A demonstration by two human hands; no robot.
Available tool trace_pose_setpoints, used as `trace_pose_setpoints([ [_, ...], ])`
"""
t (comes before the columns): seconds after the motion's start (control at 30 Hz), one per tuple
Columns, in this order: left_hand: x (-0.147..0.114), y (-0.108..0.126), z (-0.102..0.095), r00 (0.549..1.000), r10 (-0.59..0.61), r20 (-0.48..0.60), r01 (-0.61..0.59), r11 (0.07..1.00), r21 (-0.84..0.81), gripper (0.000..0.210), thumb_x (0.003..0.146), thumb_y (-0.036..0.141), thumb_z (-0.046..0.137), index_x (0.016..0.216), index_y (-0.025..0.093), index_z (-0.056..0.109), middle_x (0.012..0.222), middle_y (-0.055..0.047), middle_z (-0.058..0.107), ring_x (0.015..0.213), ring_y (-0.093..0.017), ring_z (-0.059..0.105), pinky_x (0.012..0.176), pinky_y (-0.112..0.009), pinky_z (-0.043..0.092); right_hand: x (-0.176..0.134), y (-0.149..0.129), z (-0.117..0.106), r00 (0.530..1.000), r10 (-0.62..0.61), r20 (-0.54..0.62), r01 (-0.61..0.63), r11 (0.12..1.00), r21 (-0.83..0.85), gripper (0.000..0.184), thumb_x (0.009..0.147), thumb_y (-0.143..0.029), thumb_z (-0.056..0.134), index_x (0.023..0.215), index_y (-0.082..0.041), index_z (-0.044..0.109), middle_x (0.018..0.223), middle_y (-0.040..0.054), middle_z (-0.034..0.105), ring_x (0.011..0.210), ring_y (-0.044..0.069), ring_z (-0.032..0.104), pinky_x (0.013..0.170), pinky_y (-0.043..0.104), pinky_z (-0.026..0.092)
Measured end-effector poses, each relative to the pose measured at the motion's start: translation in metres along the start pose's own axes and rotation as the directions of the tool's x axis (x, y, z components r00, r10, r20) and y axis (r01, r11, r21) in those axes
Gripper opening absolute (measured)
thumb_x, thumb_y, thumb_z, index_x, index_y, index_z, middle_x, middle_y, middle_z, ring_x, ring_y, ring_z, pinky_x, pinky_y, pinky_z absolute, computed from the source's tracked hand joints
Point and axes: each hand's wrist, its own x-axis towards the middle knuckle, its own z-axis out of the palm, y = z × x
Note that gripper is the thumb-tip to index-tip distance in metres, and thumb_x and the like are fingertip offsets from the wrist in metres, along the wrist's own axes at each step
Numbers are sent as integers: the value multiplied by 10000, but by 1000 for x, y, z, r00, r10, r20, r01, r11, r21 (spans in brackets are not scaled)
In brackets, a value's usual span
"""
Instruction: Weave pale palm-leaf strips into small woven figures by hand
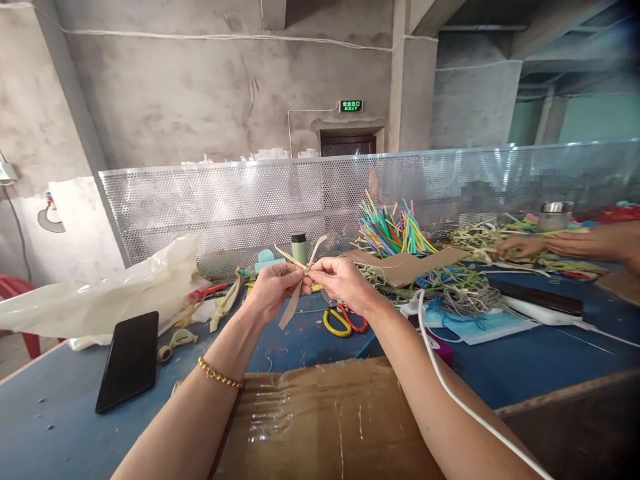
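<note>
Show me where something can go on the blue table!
Left of the left phone, the table has only specks. Another bare patch lies between the blue mask and the front edge. It's crowded around the coloured sticks and tangled strands.

A lit green sign (351, 106) on the concrete wall (200, 93) above the dark doorway (349, 145) reads "安全出口" with "EXIT" beneath it.

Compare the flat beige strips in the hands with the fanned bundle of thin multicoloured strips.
The flat beige strips are pinched in the left hand and right hand; the fanned bundle of thin multicoloured strips touches neither. The beige strips are pale and few; the bundle is bright and has many. Both consist of long, narrow pieces.
</note>
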Motion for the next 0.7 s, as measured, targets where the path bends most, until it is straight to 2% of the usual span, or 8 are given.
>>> trace_pose_setpoints([
  [0.1, 0, 0, 1, 1000, 21, -11, -21, 1000, -3, 132, 753, 184, 740, 708, 97, 652, 642, -79, 684, 567, -127, 624, 615, -251, 485, 0, -2, 0, 1000, -20, -2, 20, 1000, -2, 250, 759, -390, 701, 773, -145, 655, 585, -27, 557, 438, 51, 310, 389, 207, 213],
  [0.23, 0, -1, 2, 998, 60, -21, -60, 998, 0, 171, 736, 220, 765, 674, 111, 650, 587, -43, 641, 550, -115, 582, 585, -237, 441, 1, -5, 4, 995, -95, -37, 96, 995, 35, 248, 755, -391, 720, 738, -151, 660, 555, -47, 505, 479, 65, 353, 443, 221, 265],
  [0.33, 0, 0, 3, 994, 109, 7, -109, 994, 10, 211, 733, 252, 783, 641, 114, 653, 582, -30, 621, 573, -106, 557, 603, -232, 423, 2, -7, 5, 990, -129, -61, 134, 988, 75, 280, 749, -425, 742, 724, -159, 658, 563, -51, 489, 516, 76, 391, 484, 231, 302],
  [0.43, -1, 1, 4, 992, 120, 43, -119, 993, -12, 219, 710, 261, 809, 643, 111, 665, 610, -32, 625, 611, -111, 558, 642, -241, 427, 2, -7, 4, 992, -113, -53, 119, 985, 129, 302, 732, -444, 769, 729, -161, 665, 564, -49, 481, 543, 87, 415, 508, 242, 318],
  [0.53, -2, 2, 4, 995, 90, 54, -88, 995, -39, 204, 671, 238, 836, 680, 97, 688, 639, -40, 636, 630, -115, 559, 660, -252, 429, 2, -6, 1, 996, -82, -47, 88, 984, 152, 318, 716, -448, 791, 726, -156, 664, 567, -43, 476, 543, 86, 398, 504, 249, 297],
  [0.7, -2, 3, 3, 999, 47, 9, -47, 998, -43, 192, 679, 231, 817, 678, 96, 680, 610, -40, 618, 571, -102, 526, 587, -239, 381, 1, -5, -3, 998, -55, 6, 53, 987, 154, 277, 757, -418, 752, 785, -153, 675, 558, -57, 442, 488, 66, 273, 468, 257, 181],
])
